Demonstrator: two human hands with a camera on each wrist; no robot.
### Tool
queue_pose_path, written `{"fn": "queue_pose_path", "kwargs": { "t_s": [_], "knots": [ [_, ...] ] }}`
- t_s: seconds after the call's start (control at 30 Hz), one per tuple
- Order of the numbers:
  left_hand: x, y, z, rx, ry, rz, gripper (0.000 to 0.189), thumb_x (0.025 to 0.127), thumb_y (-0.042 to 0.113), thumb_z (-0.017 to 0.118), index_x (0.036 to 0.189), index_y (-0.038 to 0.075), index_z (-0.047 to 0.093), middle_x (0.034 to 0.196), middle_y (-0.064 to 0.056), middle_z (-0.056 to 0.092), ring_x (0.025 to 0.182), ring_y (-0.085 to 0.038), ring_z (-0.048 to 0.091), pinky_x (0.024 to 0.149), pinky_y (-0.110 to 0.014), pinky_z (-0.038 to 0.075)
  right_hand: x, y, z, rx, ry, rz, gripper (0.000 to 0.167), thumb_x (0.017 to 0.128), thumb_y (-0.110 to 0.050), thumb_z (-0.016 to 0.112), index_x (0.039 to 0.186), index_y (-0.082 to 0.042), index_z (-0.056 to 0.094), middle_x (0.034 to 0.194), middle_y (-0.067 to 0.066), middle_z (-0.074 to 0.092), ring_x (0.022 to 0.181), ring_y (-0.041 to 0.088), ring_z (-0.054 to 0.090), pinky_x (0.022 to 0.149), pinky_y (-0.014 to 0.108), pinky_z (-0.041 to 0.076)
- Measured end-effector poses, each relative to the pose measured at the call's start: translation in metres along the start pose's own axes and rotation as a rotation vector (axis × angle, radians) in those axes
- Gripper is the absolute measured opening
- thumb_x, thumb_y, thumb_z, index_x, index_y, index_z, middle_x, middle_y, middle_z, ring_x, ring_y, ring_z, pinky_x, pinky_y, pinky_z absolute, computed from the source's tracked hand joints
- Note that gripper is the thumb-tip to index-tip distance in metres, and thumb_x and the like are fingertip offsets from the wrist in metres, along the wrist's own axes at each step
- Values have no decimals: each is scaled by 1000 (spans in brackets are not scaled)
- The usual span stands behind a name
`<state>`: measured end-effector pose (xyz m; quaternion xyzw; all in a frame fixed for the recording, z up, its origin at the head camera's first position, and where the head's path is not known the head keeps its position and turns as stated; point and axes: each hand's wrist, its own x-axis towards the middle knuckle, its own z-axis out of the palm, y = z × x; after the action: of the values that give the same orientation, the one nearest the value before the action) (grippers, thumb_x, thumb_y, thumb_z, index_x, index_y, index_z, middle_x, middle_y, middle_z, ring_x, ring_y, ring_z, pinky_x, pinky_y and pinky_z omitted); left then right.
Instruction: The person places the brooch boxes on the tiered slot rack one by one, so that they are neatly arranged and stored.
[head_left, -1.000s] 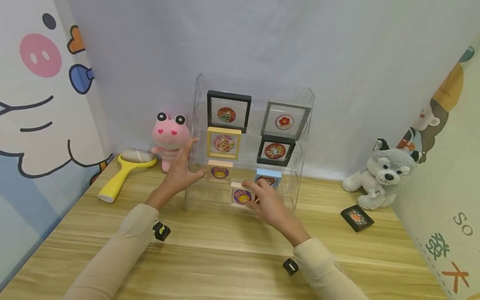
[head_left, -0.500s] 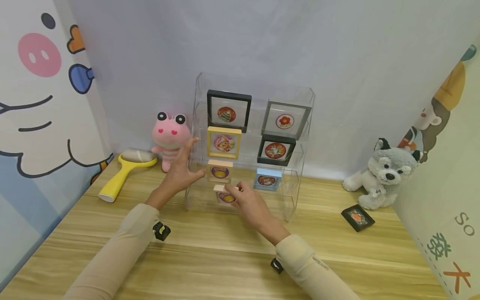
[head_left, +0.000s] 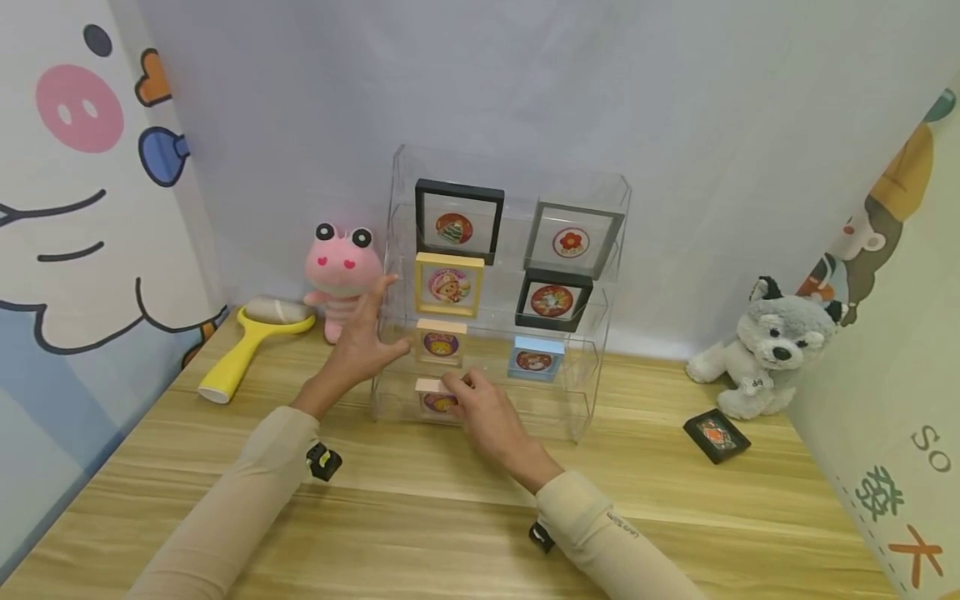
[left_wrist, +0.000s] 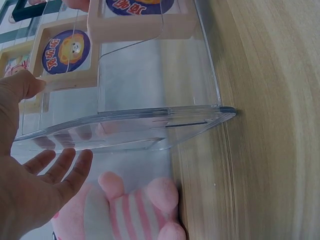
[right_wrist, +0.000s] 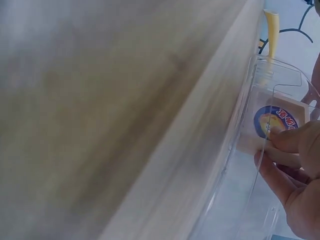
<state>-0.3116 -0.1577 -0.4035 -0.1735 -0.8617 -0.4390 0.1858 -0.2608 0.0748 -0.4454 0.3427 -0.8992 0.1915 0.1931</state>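
Note:
A clear acrylic tiered rack (head_left: 607,196) stands at the back of the wooden table. My right hand (head_left: 459,392) pinches a small beige frame with a purple badge (head_left: 433,400) at the left end of the lowest tier. The right wrist view shows the fingertips (right_wrist: 280,137) on that beige frame (right_wrist: 260,127) behind the clear front wall. My left hand (head_left: 371,325) lies open against the rack's left side. In the left wrist view, that hand (left_wrist: 35,165) has straight fingers, and its thumb touches the rack's side wall (left_wrist: 150,125).
Other framed badges fill the rack: black (head_left: 457,221), grey (head_left: 572,240), yellow (head_left: 447,285), black (head_left: 552,298), beige (head_left: 440,342), blue (head_left: 535,358). A pink frog plush (head_left: 341,271) and a yellow handled tool (head_left: 251,342) lie left. A grey husky plush (head_left: 772,346) and a loose black frame (head_left: 715,435) sit right.
My right hand has slid the beige frame along the lowest tier from the middle to its left end. The left hand has stayed on the rack's side.

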Motion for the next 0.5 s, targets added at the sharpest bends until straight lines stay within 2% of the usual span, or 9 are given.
{"fn": "queue_pose_path", "kwargs": {
  "t_s": [0.5],
  "knots": [
    [0, -2, 0, 5, 6, 10, 90, 77, 5, 76, 152, 15, 27, 154, -26, 35, 137, -46, 42, 110, -62, 38, 2, -2, 2, 1, -4, 31, 34, 85, -8, 76, 117, -13, 62, 94, 8, 62, 74, 24, 67, 62, 33, 56]
  ]
}}
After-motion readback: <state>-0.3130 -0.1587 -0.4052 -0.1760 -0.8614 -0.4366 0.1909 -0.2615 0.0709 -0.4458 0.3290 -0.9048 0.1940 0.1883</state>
